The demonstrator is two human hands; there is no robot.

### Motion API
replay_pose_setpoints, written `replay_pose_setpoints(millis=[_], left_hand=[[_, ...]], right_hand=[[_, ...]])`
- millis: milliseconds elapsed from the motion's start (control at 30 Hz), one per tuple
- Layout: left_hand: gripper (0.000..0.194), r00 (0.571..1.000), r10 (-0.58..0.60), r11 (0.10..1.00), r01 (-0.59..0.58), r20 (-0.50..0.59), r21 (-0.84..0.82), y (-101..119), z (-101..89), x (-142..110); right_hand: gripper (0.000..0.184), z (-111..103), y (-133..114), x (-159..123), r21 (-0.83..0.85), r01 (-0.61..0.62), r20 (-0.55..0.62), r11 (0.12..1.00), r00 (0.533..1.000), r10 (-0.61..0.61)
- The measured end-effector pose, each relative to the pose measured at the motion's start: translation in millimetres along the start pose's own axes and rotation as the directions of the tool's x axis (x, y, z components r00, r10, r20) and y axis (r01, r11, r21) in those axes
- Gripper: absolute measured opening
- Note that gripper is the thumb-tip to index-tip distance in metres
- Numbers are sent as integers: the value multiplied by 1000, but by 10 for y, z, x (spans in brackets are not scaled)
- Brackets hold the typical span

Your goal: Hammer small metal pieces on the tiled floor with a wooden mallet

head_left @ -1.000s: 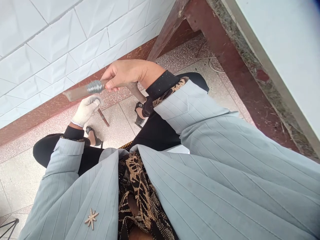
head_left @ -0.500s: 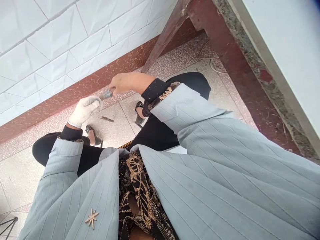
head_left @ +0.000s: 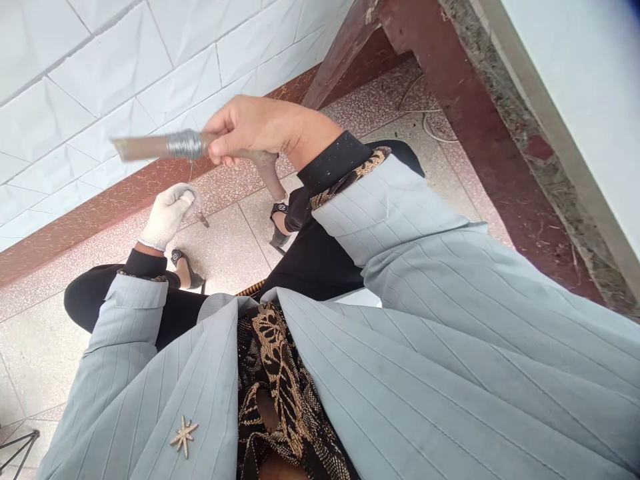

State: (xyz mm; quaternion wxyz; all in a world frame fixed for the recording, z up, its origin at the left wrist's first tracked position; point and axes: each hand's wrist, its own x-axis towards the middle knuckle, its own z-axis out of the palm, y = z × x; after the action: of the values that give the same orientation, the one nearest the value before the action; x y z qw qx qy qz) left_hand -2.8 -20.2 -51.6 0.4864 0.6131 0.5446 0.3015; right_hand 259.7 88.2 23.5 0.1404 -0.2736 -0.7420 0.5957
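Observation:
My right hand, bare, is closed round a brown wooden stick held up level in front of the wall. Silvery wire is wound in a thick band about the stick, beside my fingertips. A thicker brown part of the stick extends behind my hand, its shape partly hidden. Below it, my left hand wears a white knit glove, fingers closed. A thin strand drops from the winding towards the glove, and a faint, blurred loop shows at its fingers. Past the glove is a small brown piece, too blurred to make out.
A white tiled wall with a red-brown skirting stands ahead. At right are a dark red wooden frame and a white-topped surface. A pale cable lies on the speckled floor; thin black legs show at lower left.
My right hand has risen, bringing the wire-wound stick up and away from the left glove. The left hand has stayed nearly still. The small brown piece appears further left and shorter.

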Motion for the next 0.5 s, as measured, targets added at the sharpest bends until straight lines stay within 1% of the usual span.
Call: replay_pose_setpoints(millis=[33,67,133,167,200,233,267,333,400,467,500], left_hand=[[15,1000,-8,1000,9,17,-25,15,28,-3],[14,999,-15,999,18,46,-49,39,60,-9],[14,991,-24,996,34,135,-78,100,122,-29],[15,984,-20,996,36,176,-87,130,146,-41],[16,978,-14,994,36,208,-100,157,162,-53],[16,973,-7,993,34,229,-111,179,169,-63],[17,972,1,992,28,236,-121,194,167,-72],[19,973,20,992,10,229,-128,205,137,-83],[20,974,31,995,-9,224,-97,201,83,-92],[19,981,39,998,-28,188,-59,196,24,-100],[19,987,42,999,-37,156,-37,196,-2,-105]], right_hand=[[29,-31,21,7,46,-4,-114,999,993,9],[35,-50,50,27,78,-17,-198,997,980,32],[43,-63,129,98,77,-77,-308,994,947,97],[45,-59,173,140,36,-131,-333,991,933,136],[45,-50,217,182,-41,-194,-363,980,917,166],[41,-36,257,219,-146,-266,-396,953,898,190],[36,-19,289,249,-266,-330,-418,906,886,200],[24,26,319,280,-481,-413,-438,773,877,196],[16,81,301,274,-616,-428,-407,661,892,197],[12,140,247,248,-709,-385,-307,591,923,234],[11,173,216,235,-753,-351,-236,556,933,271]])
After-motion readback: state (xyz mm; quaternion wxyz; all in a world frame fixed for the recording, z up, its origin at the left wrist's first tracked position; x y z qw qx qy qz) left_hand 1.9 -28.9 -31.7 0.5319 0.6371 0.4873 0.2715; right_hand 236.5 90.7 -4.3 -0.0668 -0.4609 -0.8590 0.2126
